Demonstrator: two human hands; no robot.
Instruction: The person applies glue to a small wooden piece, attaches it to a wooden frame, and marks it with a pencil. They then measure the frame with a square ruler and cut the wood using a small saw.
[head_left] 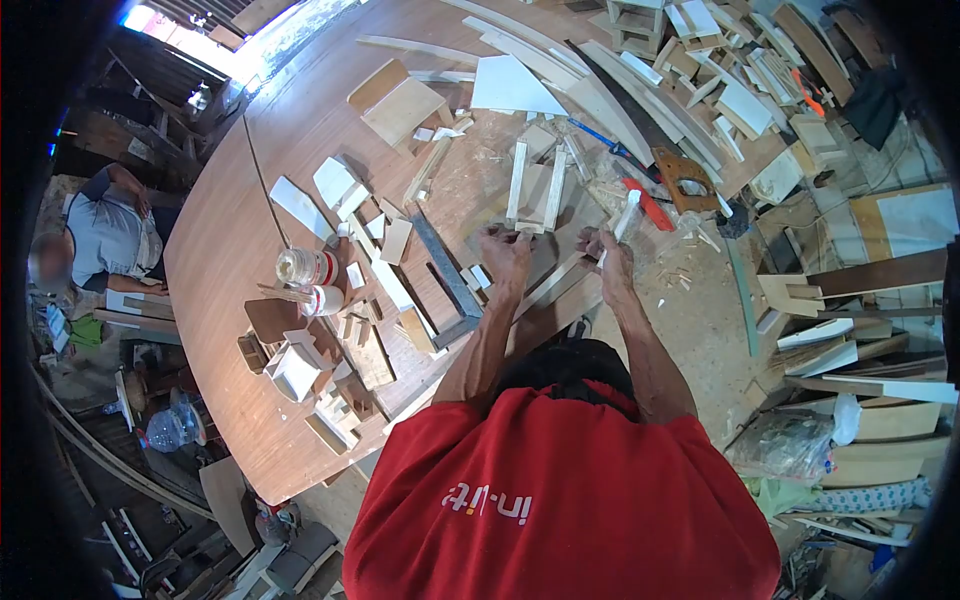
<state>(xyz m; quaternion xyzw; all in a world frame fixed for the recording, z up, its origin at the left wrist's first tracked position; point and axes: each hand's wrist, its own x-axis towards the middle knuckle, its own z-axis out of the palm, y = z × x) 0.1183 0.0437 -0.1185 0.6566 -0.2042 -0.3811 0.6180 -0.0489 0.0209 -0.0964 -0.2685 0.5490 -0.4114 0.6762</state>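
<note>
Overhead view of a woodworking bench [230,250] strewn with offcuts. The person in the red shirt reaches forward with both arms. The left hand [505,250] lies with its fingertips on the near end of a small wooden frame [535,190], which is made of 2 pale upright slats set parallel on a flat board near the middle of the bench. Whether those fingers pinch the frame or merely press on it cannot be told. The right hand [610,258], apart from the left and just beside the frame, is closed around a pale wooden strip [627,212] that rises from the fist. A handsaw [680,180] with a brown handle and a red-handled tool [650,205] lie close to the right hand. A steel square [445,275] and 2 jars [305,267] lie to the left, and another person [110,235] sits beyond the bench edge. Judged from its thin, unfinished stock, the frame is probably light and stiff, yet weak at its joints and liable to split along the grain. It is best taken by the base board or by the long outer faces of both slats together, and the strip is best held near its middle.
</note>
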